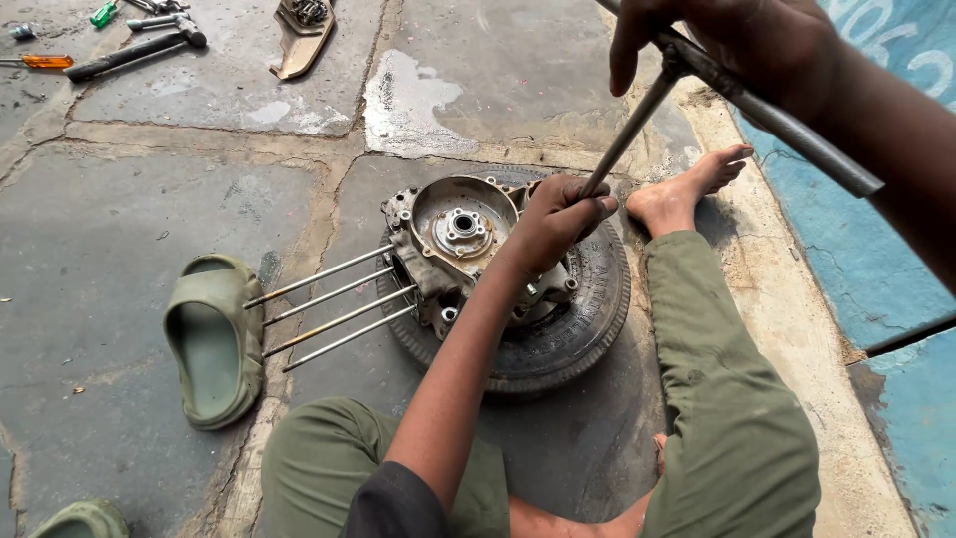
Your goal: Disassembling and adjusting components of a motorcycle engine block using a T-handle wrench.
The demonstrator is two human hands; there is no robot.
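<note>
From the head view, my left hand (554, 221) is wrapped around the lower end of a long metal wrench shaft (629, 130), fingers closed on it right where it meets the engine case (453, 244). My right hand (727, 40) is up at the top of the frame, fingers curled tight around the crossbar handle (787, 125), which runs down and to the right toward the blue painted floor (876, 269). The shaft slopes from that upper grip down to my left hand.

The engine case, grey and grimy, lies on top of a small black tyre (568, 339) that rests flat on the concrete floor (149, 199). A round flange with a hole sits in the middle of the case's shallow dish. 4 long thin studs (334, 309) stick out of the case to the left, side by side, their tips near a green sandal (211, 339) lying on the concrete.

My legs in olive trousers (727, 399) bracket the tyre, and my bare right foot (687, 189) rests just beside its far edge.

Well apart at the top left lie a hammer (134, 50), an orange-handled screwdriver (40, 62), a green-handled tool (103, 13) and a tan metal cover (302, 38). The toe of another green sandal (85, 520) shows at the bottom left.
</note>
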